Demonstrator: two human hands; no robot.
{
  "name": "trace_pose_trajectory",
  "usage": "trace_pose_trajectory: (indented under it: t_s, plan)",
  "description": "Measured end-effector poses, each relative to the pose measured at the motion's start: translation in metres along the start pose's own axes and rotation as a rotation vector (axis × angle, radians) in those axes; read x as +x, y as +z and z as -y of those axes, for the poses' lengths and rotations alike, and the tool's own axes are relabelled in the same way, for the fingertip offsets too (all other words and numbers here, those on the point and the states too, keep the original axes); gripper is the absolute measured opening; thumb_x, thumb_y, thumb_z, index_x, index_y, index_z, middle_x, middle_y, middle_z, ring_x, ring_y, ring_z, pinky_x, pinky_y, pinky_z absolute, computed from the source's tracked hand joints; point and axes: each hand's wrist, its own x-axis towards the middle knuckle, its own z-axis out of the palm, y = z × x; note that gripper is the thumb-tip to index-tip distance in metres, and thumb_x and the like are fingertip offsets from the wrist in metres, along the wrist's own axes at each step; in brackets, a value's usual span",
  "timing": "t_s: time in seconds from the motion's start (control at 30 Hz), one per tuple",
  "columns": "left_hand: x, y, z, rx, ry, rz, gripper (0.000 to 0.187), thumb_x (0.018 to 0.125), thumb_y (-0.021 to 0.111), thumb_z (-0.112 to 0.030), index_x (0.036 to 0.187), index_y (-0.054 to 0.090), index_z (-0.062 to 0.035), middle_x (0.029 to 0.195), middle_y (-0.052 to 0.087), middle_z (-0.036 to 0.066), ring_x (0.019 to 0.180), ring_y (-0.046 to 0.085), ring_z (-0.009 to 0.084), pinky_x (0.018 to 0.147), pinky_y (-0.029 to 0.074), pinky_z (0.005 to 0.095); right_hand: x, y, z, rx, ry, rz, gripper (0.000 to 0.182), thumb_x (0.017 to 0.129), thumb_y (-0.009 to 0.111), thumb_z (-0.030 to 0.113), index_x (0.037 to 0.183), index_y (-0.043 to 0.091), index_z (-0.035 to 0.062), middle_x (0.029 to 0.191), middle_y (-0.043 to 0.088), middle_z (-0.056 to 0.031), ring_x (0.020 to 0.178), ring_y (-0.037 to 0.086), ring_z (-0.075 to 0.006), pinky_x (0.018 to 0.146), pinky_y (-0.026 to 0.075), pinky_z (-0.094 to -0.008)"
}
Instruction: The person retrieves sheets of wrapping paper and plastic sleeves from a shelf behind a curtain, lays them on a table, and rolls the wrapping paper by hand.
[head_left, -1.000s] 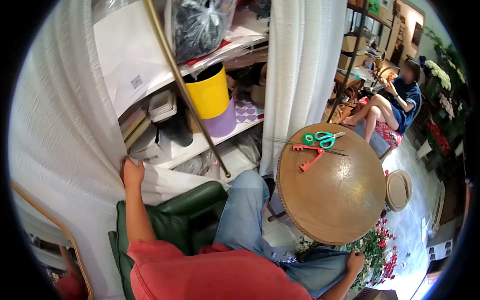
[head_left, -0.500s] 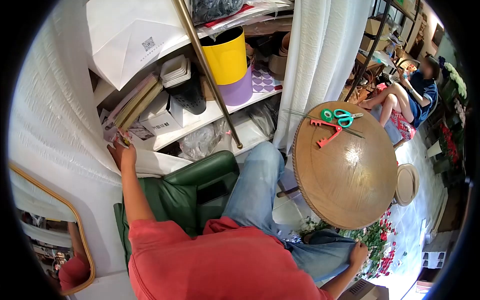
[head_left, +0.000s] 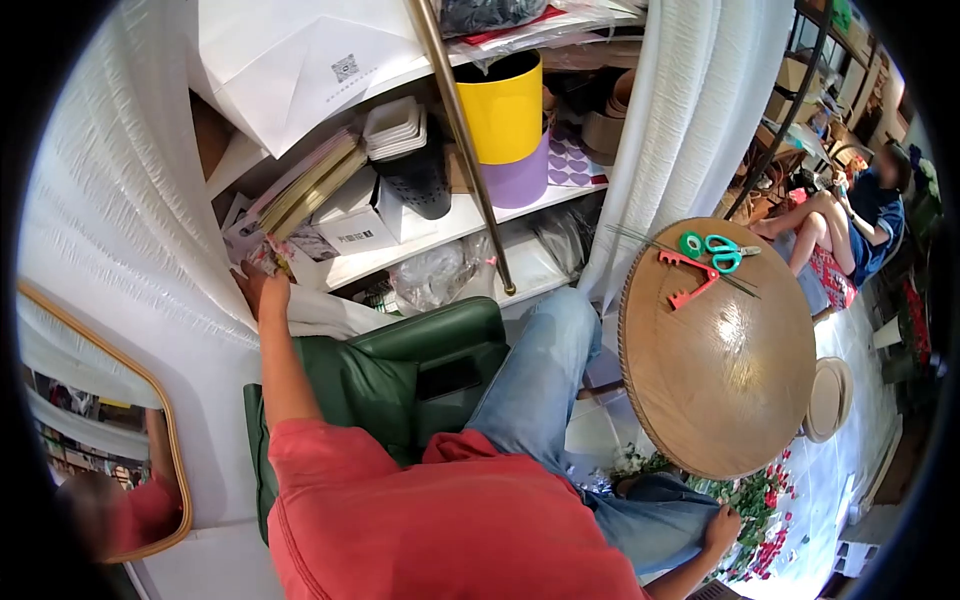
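My left hand [head_left: 264, 290] reaches to the left end of the shelf, at the edge of the white curtain [head_left: 130, 210]. Its visible fingers are apart against the cloth, beside a small colourful packet [head_left: 276, 262]; I see nothing held. My right hand [head_left: 722, 528] rests on the knee of my jeans [head_left: 650, 515], fingers laid over it and partly hidden. To the right stands a round wooden table [head_left: 730, 380]. On it lie green-handled scissors [head_left: 728, 254], a green tape roll [head_left: 691, 244], a red notched tool [head_left: 692, 282] and thin dark stems.
Shelves hold a yellow bucket [head_left: 498, 110], a purple bucket [head_left: 517, 170], a black basket [head_left: 422, 175], a white box [head_left: 355, 220] and stacked papers [head_left: 315, 185]. A green armchair [head_left: 350, 390] is beneath me. Red flowers [head_left: 770, 540] stand under the table. Another person [head_left: 870, 215] sits behind.
The view has shifted, so the shelves and table appear farther right. My left hand remains at the curtain edge, now slightly below the packet. My right hand stays on the knee.
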Motion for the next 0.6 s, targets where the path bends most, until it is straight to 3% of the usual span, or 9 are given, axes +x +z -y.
trace_pose_trajectory:
  t_s: [0.13,0.17,0.27,0.4,0.47,0.5,0.6]
  plan:
    - [0.037,0.023,0.017,-0.187,0.038,-0.094,0.093,0.079,0.077,-0.026,0.153,0.028,0.0034,0.155,0.031,0.034,0.147,0.027,0.047,0.123,0.024,0.0473,0.002,0.003,-0.002,0.024,0.0,-0.044,0.05,0.095,0.051,0.036,0.091,0.069,-0.0107,0.089,0.066,-0.0345,0.085,0.062,-0.0532,0.078,0.046,-0.0578]
    - [0.035,0.003,0.004,-0.314,-0.002,0.007,0.095,0.08,0.077,-0.023,0.154,0.025,0.0028,0.154,0.034,0.034,0.145,0.033,0.046,0.121,0.027,0.0457,0.001,0.006,-0.001,0.017,-0.012,-0.081,0.05,0.095,0.051,0.036,0.088,0.068,-0.0108,0.089,0.065,-0.035,0.085,0.061,-0.0535,0.077,0.045,-0.0587]
    - [0.086,0.048,0.043,-0.385,0.031,-0.098,0.093,0.081,0.076,-0.022,0.155,0.024,0.0011,0.153,0.036,0.035,0.142,0.037,0.046,0.12,0.03,0.0453,0.0,0.005,-0.003,0.046,-0.042,-0.084,0.051,0.096,0.051,0.036,0.091,0.069,-0.011,0.092,0.066,-0.0351,0.087,0.061,-0.0531,0.078,0.045,-0.058]
    - [0.086,0.035,0.052,-0.389,-0.072,-0.032,0.092,0.082,0.075,-0.023,0.156,0.025,0.0002,0.154,0.035,0.034,0.143,0.037,0.046,0.12,0.03,0.0459,-0.002,0.005,-0.006,-0.031,0.035,-0.067,0.05,0.097,0.047,0.036,0.101,0.069,-0.0081,0.101,0.067,-0.033,0.094,0.063,-0.0518,0.083,0.048,-0.0554]
    - [0.087,0.046,0.074,-0.178,-0.098,-0.014,0.088,0.086,0.073,-0.024,0.157,0.027,-0.0012,0.153,0.036,0.033,0.149,0.025,0.0442,0.121,0.028,0.0483,-0.007,-0.004,0.003,-0.034,0.063,-0.027,0.049,0.097,0.046,0.036,0.103,0.07,-0.0064,0.103,0.068,-0.0323,0.097,0.063,-0.051,0.085,0.048,-0.0552]
    - [0.059,0.02,0.054,-0.069,-0.099,-0.095,0.083,0.086,0.072,-0.027,0.155,0.033,-0.0015,0.157,0.03,0.032,0.149,0.023,0.0467,0.123,0.024,0.0493,-0.005,-0.003,0.001,-0.052,0.045,-0.014,0.049,0.097,0.046,0.036,0.103,0.07,-0.0064,0.104,0.067,-0.0325,0.098,0.063,-0.0504,0.086,0.048,-0.0556]
    - [0.049,0.031,0.085,0.107,-0.091,-0.08,0.08,0.085,0.072,-0.03,0.152,0.039,-0.0019,0.159,0.025,0.032,0.148,0.023,0.0482,0.123,0.022,0.0509,0.004,0.009,-0.015,-0.054,-0.011,0.008,0.05,0.097,0.045,0.036,0.103,0.07,-0.0068,0.106,0.067,-0.0331,0.1,0.063,-0.0488,0.089,0.047,-0.0553]
